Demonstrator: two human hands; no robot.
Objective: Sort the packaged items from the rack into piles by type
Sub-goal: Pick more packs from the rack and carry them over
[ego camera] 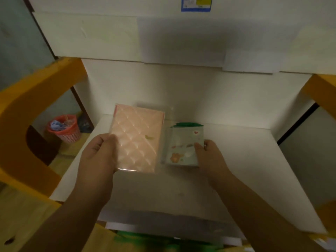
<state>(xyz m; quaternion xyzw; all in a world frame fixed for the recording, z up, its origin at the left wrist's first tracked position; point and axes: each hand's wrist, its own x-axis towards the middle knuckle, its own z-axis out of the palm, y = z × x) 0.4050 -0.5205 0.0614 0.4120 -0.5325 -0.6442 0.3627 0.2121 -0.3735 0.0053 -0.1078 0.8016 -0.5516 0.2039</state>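
Observation:
My left hand point(99, 153) grips the left edge of a pink quilted packaged item point(138, 137), held just above the white shelf board point(245, 170). Beside it on the right, my right hand point(209, 153) holds a smaller pale green packet point(185, 144) with heart and flower prints and a green top strip, thumb on its front. The two packages are side by side, nearly touching, in clear wrappers. Whether they rest on the shelf or hover over it I cannot tell.
Yellow rack posts stand at the left point(27, 110) and right point(323, 91). A white board point(163, 39) forms the shelf above. A red basket point(63, 129) with rubbish sits on the floor at the left. Green packaging point(145, 242) shows below the shelf's front edge.

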